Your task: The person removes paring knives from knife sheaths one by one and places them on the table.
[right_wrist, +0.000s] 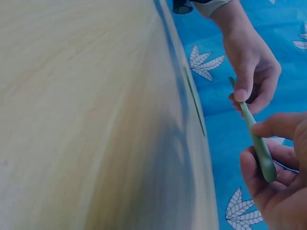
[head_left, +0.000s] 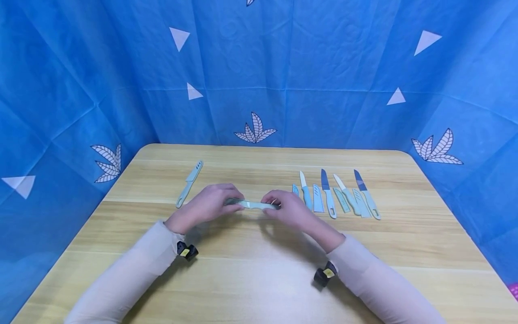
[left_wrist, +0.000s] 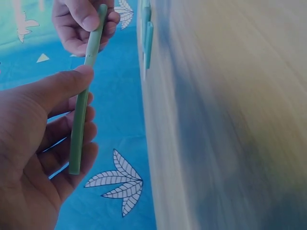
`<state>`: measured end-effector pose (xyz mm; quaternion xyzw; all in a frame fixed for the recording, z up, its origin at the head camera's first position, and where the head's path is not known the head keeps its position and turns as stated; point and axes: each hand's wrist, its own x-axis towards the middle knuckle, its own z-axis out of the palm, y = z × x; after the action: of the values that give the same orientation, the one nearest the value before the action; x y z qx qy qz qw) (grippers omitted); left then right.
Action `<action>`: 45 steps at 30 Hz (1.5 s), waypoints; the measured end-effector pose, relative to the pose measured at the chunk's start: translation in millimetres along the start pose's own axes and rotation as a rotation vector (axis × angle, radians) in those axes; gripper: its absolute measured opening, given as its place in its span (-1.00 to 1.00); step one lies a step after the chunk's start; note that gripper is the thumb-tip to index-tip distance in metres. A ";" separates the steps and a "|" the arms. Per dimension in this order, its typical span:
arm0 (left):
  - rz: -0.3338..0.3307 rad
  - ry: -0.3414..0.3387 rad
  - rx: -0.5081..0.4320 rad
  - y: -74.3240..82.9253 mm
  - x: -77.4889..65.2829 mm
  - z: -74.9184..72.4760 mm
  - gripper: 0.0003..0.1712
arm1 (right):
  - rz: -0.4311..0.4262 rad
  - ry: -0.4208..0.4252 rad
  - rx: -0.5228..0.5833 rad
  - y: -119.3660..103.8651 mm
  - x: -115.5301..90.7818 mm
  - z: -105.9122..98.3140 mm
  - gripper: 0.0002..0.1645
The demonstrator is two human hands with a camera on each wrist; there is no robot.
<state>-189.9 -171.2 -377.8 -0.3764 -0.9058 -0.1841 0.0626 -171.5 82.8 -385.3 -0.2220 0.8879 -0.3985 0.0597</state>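
Observation:
Both hands hold one small light-green knife (head_left: 258, 205) level above the wooden table, one at each end. My left hand (head_left: 212, 201) pinches the green sheath (left_wrist: 78, 139) over the blade end, thumb on top and fingers beneath. At the other end, my right hand (head_left: 289, 209) grips the handle (right_wrist: 261, 155) between thumb and fingers. A short pale stretch of blade shows between sheath and handle in the head view; the rest of the blade is hidden.
A knife in its sheath (head_left: 190, 183) lies left of the hands. To the right, several bare knives, among them a dark-bladed knife (head_left: 328, 193), lie in a row with loose sheaths (head_left: 318, 199) between them. A blue patterned curtain (head_left: 259, 67) hangs behind the table (head_left: 251, 279).

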 end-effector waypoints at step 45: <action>-0.342 -0.102 -0.750 -1.3 1.4 32.6 -0.68 | 0.208 -0.463 0.658 26.3 8.5 -14.8 -0.67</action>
<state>-191.0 -158.7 -408.0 -0.2258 -0.8275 -0.4901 -0.1554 -192.4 104.5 -394.1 -0.1840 0.6939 -0.5925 0.3656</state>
